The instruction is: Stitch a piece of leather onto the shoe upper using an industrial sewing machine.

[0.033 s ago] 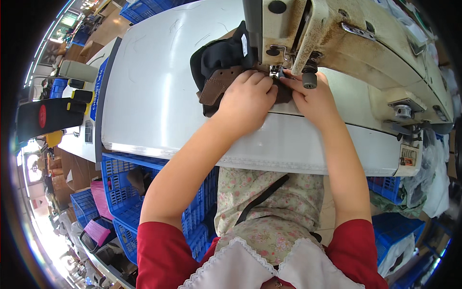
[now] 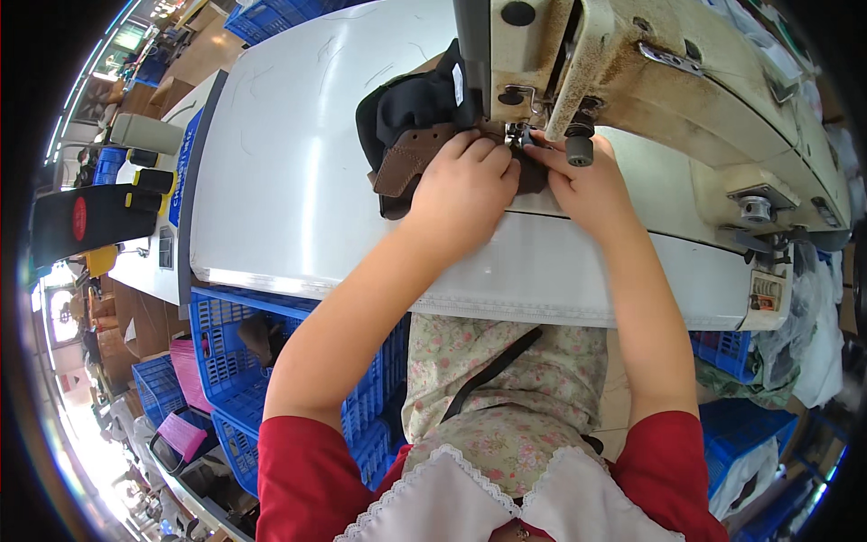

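Brown-and-black workpiece (image 2: 417,154) sits on the white surface (image 2: 280,190), at and left of the needle area of the sewing machine (image 2: 695,108). Left hand (image 2: 465,185): fingers bunched, narrow, on the workpiece. Right hand (image 2: 582,181): fingers reach in by the presser foot (image 2: 517,135), touching the dark fabric. Undersides hidden, so can't say if either is pinching. Left hand masks the middle of the workpiece; machine head hides part of the right fingers. Needle tip and seam: too small to make out. Long axis looks roughly left-right, black bulk upper left; brown panel with small holes slants down-left. White tag (image 2: 459,83) on the black part, print unreadable. White lettering on a blue strip (image 2: 187,163) far left.
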Action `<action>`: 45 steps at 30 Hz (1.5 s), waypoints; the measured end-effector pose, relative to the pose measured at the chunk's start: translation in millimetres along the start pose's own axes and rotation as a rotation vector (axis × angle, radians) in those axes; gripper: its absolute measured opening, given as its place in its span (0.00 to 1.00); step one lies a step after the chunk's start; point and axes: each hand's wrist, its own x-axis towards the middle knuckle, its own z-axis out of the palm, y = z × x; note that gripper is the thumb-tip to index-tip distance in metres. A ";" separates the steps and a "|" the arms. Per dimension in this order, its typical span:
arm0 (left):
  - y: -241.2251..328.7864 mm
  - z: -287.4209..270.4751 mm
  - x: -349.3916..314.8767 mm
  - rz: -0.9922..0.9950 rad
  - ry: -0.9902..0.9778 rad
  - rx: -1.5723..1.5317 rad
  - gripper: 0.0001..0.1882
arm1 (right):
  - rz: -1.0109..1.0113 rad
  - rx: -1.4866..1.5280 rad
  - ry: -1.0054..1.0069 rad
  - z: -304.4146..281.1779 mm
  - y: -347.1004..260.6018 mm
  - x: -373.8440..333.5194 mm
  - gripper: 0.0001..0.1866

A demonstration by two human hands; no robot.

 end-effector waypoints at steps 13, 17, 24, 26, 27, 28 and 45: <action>1.7 8.9 -14.8 -0.108 0.040 0.113 0.19 | -0.064 0.139 -0.022 -5.9 0.8 9.4 0.17; -5.7 10.0 -14.3 -0.094 0.045 0.070 0.21 | -0.048 0.117 -0.042 -0.1 4.1 5.0 0.18; -24.1 7.4 -12.4 -0.063 0.015 0.011 0.22 | -0.022 0.076 -0.032 3.2 5.7 2.4 0.20; -25.7 6.2 -12.4 -0.058 0.009 0.000 0.22 | -0.021 0.072 -0.038 2.8 7.9 1.5 0.21; -26.5 6.0 -12.6 -0.065 0.009 -0.003 0.22 | 0.001 0.051 -0.091 1.0 9.0 2.3 0.20; -27.2 6.0 -12.7 -0.055 0.015 -0.011 0.23 | 0.022 0.030 -0.144 -0.5 10.5 2.9 0.19; -57.4 6.9 -7.8 0.055 0.005 -0.044 0.25 | -0.027 0.005 -0.180 -0.7 7.3 9.2 0.22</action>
